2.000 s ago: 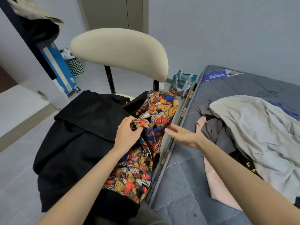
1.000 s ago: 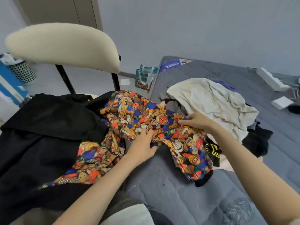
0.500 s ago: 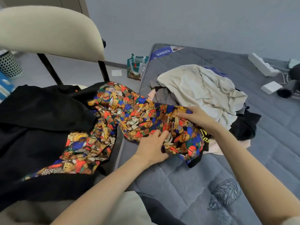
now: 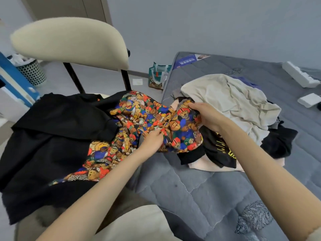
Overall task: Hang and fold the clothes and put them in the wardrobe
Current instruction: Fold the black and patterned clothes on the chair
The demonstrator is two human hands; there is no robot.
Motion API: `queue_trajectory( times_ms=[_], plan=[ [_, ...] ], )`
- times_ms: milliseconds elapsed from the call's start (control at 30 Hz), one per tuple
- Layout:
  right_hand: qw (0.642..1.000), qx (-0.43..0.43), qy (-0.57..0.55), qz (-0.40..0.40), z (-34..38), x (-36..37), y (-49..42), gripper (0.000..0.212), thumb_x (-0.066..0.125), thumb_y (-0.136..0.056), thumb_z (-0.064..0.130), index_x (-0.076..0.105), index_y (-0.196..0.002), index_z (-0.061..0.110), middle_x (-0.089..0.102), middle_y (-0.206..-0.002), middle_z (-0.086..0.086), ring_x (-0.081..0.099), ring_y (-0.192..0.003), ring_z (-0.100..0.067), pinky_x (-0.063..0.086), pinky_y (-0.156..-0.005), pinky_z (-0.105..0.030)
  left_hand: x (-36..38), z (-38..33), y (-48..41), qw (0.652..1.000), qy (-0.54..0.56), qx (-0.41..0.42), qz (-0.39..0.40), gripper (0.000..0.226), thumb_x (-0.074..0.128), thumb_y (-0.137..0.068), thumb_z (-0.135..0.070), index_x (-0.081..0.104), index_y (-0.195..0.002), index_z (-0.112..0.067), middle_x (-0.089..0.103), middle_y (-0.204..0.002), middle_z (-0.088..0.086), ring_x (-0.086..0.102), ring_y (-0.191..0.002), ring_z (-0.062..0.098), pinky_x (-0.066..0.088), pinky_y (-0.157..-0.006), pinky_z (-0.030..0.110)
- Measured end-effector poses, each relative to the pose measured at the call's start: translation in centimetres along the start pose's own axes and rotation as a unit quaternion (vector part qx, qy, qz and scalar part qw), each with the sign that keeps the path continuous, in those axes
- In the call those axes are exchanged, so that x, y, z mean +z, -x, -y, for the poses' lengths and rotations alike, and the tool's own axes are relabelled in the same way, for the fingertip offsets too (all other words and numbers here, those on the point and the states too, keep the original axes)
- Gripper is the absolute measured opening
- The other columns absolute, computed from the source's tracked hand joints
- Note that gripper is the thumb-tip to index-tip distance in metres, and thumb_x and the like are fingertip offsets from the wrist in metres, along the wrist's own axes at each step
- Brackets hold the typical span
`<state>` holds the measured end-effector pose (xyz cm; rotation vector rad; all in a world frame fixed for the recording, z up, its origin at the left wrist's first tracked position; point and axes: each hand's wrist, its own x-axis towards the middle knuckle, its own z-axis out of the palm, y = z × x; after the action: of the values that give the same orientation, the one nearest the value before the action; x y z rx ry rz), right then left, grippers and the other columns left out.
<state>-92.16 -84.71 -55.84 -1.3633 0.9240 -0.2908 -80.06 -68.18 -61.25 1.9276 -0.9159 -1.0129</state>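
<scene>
The multicolour teddy-bear-print fabric garment lies bunched at centre view, partly over the black cloth garment at 9 o'clock, partly on the grey quilted mattress at 5 o'clock. Left hand pinches a fold at its middle; right hand grips its edge at 2 o'clock. Recommended: lift clear, locate the seams, spread flat before folding — without snagging the beige crumpled garment.

A cream-backed chair on black legs stands beside a grey quilted mattress. On the floor behind are a green shopping bag, a paper slip and a perforated wastebasket. What looks like a white power strip lies at the mattress's far edge.
</scene>
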Motion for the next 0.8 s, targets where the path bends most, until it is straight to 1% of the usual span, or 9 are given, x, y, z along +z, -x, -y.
queue_trajectory(
  times_ms=[33, 100, 133, 267, 367, 533, 667, 733, 800],
  plan=[
    [1.0, 0.003, -0.021, 0.01, 0.9, 1.1, -0.6, 0.026, 0.051, -0.099, 0.025, 0.063, -0.111, 0.006, 0.069, -0.109, -0.014, 0.067, -0.096, -0.024, 0.056, -0.08, -0.031, -1.6, 0.3, -0.2, 0.999, 0.034, -0.02, -0.008, 0.026, 0.034, -0.102, -0.016, 0.06, -0.106, -0.022, 0.059, -0.092, -0.004, 0.053, -0.082, 0.008, 0.042, -0.073, 0.024],
    [0.998, 0.015, -0.047, 0.031, 2.5, 3.7, -1.5, 0.029, 0.049, -0.1, 0.025, 0.058, -0.119, 0.004, 0.065, -0.118, -0.015, 0.064, -0.105, -0.025, 0.053, -0.08, -0.028, -4.9, 1.1, -0.5, 0.993, 0.093, -0.056, -0.036, 0.032, 0.039, -0.102, -0.016, 0.056, -0.129, -0.012, 0.061, -0.122, 0.004, 0.057, -0.111, 0.018, 0.048, -0.096, 0.034],
    [0.998, 0.017, -0.049, 0.047, 3.3, 5.0, -1.9, 0.028, 0.048, -0.1, 0.026, 0.057, -0.118, 0.005, 0.065, -0.118, -0.014, 0.064, -0.104, -0.023, 0.052, -0.078, -0.028, -6.5, 1.4, -0.3, 0.989, 0.12, -0.071, -0.052, 0.035, 0.041, -0.101, -0.015, 0.054, -0.133, -0.011, 0.059, -0.13, 0.007, 0.057, -0.116, 0.022, 0.05, -0.098, 0.037],
    [0.99, 0.014, -0.051, 0.13, 6.5, 10.5, -3.4, 0.021, 0.052, -0.099, 0.027, 0.062, -0.105, 0.01, 0.071, -0.103, -0.009, 0.07, -0.089, -0.018, 0.057, -0.07, -0.029, -12.3, 2.4, 1.3, 0.96, 0.258, -0.066, -0.09, 0.026, 0.05, -0.098, -0.019, 0.063, -0.12, -0.013, 0.072, -0.107, 0.011, 0.07, -0.088, 0.019, 0.059, -0.065, 0.026],
    [0.983, 0.028, -0.045, 0.177, 9.4, 15.1, -4.5, 0.023, 0.058, -0.096, 0.028, 0.063, -0.105, 0.008, 0.073, -0.097, -0.009, 0.072, -0.082, -0.019, 0.059, -0.066, -0.03, -16.9, 3.1, 2.5, 0.935, 0.325, -0.051, -0.128, 0.025, 0.049, -0.098, -0.018, 0.063, -0.118, -0.012, 0.073, -0.102, 0.013, 0.072, -0.088, 0.026, 0.059, -0.063, 0.034],
    [0.97, 0.057, -0.042, 0.233, 13.2, 24.2, -7.1, 0.02, 0.058, -0.096, 0.022, 0.063, -0.098, 0.003, 0.072, -0.088, -0.012, 0.07, -0.074, -0.02, 0.061, -0.065, -0.03, -24.3, 5.4, 3.4, 0.898, 0.367, -0.048, -0.238, 0.015, 0.051, -0.098, -0.023, 0.061, -0.109, -0.018, 0.076, -0.089, 0.007, 0.074, -0.077, 0.023, 0.057, -0.054, 0.033],
    [0.959, 0.109, -0.062, 0.253, 14.8, 31.6, -9.9, 0.017, 0.048, -0.1, 0.012, 0.055, -0.089, 0.001, 0.064, -0.084, -0.015, 0.066, -0.066, -0.021, 0.058, -0.055, -0.03, -29.2, 9.2, 3.2, 0.882, 0.363, -0.077, -0.29, 0.015, 0.049, -0.098, -0.029, 0.063, -0.102, -0.024, 0.076, -0.08, 0.003, 0.073, -0.067, 0.028, 0.056, -0.049, 0.03],
    [0.948, 0.141, -0.087, 0.272, 15.2, 34.5, -11.2, 0.022, 0.04, -0.103, 0.01, 0.052, -0.088, -0.001, 0.065, -0.075, -0.015, 0.067, -0.053, -0.02, 0.057, -0.052, -0.031, -31.0, 10.8, 2.8, 0.87, 0.375, -0.101, -0.305, 0.02, 0.05, -0.096, -0.035, 0.065, -0.098, -0.023, 0.075, -0.083, 0.007, 0.072, -0.065, 0.03, 0.055, -0.048, 0.031],
    [0.927, 0.158, -0.145, 0.308, 15.3, 37.5, -12.8, 0.027, 0.035, -0.104, 0.012, 0.052, -0.088, -0.001, 0.066, -0.066, -0.014, 0.067, -0.051, -0.02, 0.057, -0.054, -0.031, -33.1, 12.5, 1.9, 0.847, 0.393, -0.121, -0.337, 0.027, 0.049, -0.096, -0.041, 0.066, -0.097, -0.02, 0.075, -0.08, 0.007, 0.072, -0.062, 0.027, 0.055, -0.048, 0.029]
  ],
)
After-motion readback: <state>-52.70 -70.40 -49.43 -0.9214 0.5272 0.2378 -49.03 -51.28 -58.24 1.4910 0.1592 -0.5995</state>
